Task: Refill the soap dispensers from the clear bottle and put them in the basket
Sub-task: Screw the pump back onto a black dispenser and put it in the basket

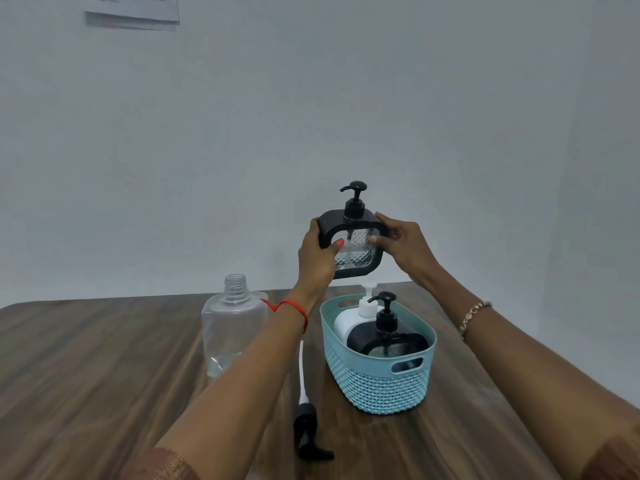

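Plain grey wall behind, wood-grain worktop [86,358] below.

Held dispenser [356,249]: black frame, clear patterned window, black pump screwed on. It is held in the air just above the far end of the basket [377,386], touching nothing below. It is kept upright, long axis vertical through the pump stem, spout aimed to the basket's left, window turned to the camera. Fill level can't be read through the pattern.

Left grip [317,254] is wrapped round the left edge of the frame, thumb laid on the window. Right grip [405,247] is clamped on the right edge, fingertips on the window. Both are closed on the dispenser.

Inside the basket, a white dispenser [346,322] is stood at the far end, with a black dispenser [388,341] in front of it towards the near handle.

Step judged: the basket placement, refill taken as done since the pump is fitted. Next move: a straight lowering, kept upright. Free room looks tight; the body may need to be turned to line up with the basket's length, and the two standing pumps cleared.

Left of the basket, the clear bottle [233,327] is stood uncapped, with only a little liquid at the bottom. A loose pump [304,420] with its dip tube is laid flat between bottle and basket, towards the near side.
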{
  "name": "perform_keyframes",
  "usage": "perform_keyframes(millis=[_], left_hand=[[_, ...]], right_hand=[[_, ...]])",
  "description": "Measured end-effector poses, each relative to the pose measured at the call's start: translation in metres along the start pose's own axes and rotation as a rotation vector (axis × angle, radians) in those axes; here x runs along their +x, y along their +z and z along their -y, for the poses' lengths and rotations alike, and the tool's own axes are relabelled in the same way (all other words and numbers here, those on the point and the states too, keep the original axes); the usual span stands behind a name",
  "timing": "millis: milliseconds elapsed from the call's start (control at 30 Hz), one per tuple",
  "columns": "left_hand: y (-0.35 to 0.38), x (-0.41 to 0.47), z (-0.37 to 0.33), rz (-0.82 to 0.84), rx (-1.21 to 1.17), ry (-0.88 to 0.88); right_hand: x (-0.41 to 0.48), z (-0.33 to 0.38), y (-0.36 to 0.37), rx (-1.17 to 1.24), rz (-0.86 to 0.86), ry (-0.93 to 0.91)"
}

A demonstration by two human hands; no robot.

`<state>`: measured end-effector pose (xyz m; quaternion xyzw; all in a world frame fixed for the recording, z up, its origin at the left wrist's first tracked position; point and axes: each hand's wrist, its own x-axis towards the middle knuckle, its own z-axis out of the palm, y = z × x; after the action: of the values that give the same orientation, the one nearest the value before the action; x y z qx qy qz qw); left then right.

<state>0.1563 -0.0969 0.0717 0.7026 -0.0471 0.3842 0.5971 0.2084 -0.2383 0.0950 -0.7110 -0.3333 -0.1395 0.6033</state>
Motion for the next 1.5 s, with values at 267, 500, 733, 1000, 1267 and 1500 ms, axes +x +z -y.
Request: perform_keyframes(millis=[267, 500, 733, 1000, 1267, 1500], left_hand=[[0.004, -0.018, 0.047, 0.025, 0.007, -0.151], [0.009, -0.031, 0.058, 0.086, -0.004, -0.206], [0.011, -0.033, 0.062, 0.107, 0.231, -0.232], [0.01, -0.037, 0.063, 0.157, 0.533, -0.164], [0.012, -0.038, 0.059, 0.268, 0.711, -0.19], [0.012, -0.041, 0.045, 0.38, 0.803, -0.166]], right_hand=[[-0.015, -0.042, 0.0, -0.066, 0.059, 0.118], [-0.026, -0.06, -0.004, -0.079, 0.059, 0.182], [-0.036, -0.074, -0.006, -0.138, -0.005, 0.2], [-0.036, -0.078, -0.007, -0.319, 0.005, 0.174], [-0.037, -0.075, -0.008, -0.425, 0.123, 0.165], [-0.037, -0.074, -0.01, -0.471, 0.186, 0.19]])
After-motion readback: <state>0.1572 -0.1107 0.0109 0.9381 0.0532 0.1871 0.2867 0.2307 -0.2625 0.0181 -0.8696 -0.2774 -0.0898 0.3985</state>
